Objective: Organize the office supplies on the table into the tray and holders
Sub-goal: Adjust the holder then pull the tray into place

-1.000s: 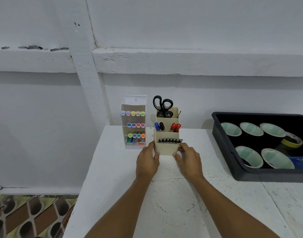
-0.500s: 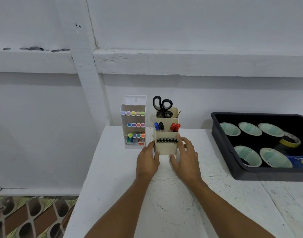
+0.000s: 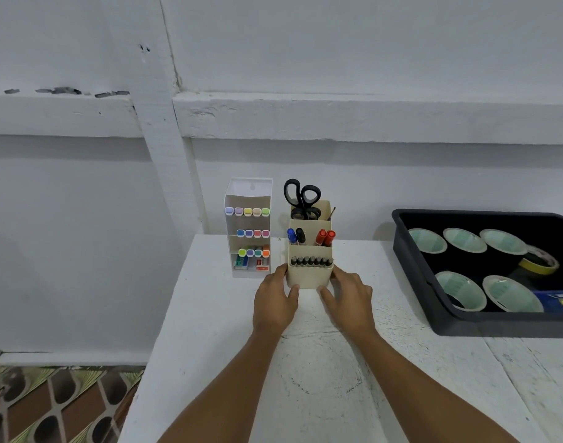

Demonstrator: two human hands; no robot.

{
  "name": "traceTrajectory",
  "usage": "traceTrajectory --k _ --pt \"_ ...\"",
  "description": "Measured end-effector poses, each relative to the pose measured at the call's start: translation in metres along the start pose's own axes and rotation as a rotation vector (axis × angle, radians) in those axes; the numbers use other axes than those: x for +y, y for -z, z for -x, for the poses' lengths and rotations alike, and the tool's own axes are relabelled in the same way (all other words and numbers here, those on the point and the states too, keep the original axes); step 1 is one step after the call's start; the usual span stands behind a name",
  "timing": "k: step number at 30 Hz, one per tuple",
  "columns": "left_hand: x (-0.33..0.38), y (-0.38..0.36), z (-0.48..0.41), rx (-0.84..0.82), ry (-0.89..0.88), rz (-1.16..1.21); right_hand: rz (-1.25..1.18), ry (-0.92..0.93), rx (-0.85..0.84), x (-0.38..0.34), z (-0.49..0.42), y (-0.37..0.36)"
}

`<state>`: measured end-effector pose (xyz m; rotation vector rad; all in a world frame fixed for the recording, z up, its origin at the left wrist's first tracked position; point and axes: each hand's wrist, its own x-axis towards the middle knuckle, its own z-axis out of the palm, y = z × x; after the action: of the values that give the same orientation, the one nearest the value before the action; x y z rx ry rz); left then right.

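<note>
Mid-frame, the left hand [image 3: 275, 298] and right hand [image 3: 350, 298] grip the sides of the cream holder [image 3: 309, 278] on the bench [image 3: 305, 378]. It looks nearly placed; next, let go softly so nothing tips.

A white painted wall [image 3: 369, 43] with a horizontal ledge [image 3: 369, 116] and a slanting post [image 3: 160, 139] stood behind the scuffed white worktop [image 3: 305, 378]. Patterned floor [image 3: 50, 404] showed near left.
</note>
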<state>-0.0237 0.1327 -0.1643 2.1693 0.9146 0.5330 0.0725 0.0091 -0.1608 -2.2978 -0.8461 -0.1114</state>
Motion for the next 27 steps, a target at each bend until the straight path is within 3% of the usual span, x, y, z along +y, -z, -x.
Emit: traceTrajectory --k 7,12,17,23,27 --pt "0.007 0.006 0.004 -0.031 0.015 -0.011 -0.02 -0.058 -0.017 -0.003 0.0 0.001" --pt "0.005 0.014 0.026 0.004 0.042 0.024 -0.073 -0.234 -0.047 -0.008 0.011 0.014" --pt "-0.005 0.013 0.045 -0.028 -0.216 -0.118 -0.053 -0.161 -0.058 0.001 0.05 0.029" --pt "0.009 -0.002 0.05 -0.088 -0.426 -0.192 -0.002 0.059 0.31 0.021 0.106 0.08" --pt "0.051 -0.015 0.066 -0.107 -0.517 -0.088 0.101 0.186 0.477 0.046 0.099 0.144"
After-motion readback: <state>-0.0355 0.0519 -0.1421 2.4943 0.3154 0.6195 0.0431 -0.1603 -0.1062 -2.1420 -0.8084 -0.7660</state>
